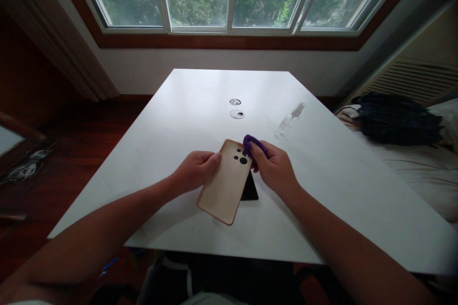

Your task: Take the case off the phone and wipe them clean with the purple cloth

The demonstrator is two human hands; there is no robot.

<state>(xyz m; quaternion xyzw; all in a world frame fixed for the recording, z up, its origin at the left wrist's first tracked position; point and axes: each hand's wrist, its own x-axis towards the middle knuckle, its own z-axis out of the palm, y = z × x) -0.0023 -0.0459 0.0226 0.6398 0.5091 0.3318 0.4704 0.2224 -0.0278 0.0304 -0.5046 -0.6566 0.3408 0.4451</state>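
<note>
My left hand (195, 170) grips the left edge of a beige phone case (223, 186), thumb on top. The case is tilted above the table, with several dark camera holes near its upper right corner. In my right hand (274, 164) a purple cloth (252, 144) is pinched, pressed at the case's upper right edge by the holes. Under the case lies a flat black object (251, 189), perhaps a phone, mostly covered by the case.
A clear spray bottle (290, 120) lies on the white table (161, 226) to the right. Two small round items, a ring-like one (236, 114) and another disc (235, 102), are farther back. Dark clothing (397, 119) is heaped at right; cables (26, 169) lie at left.
</note>
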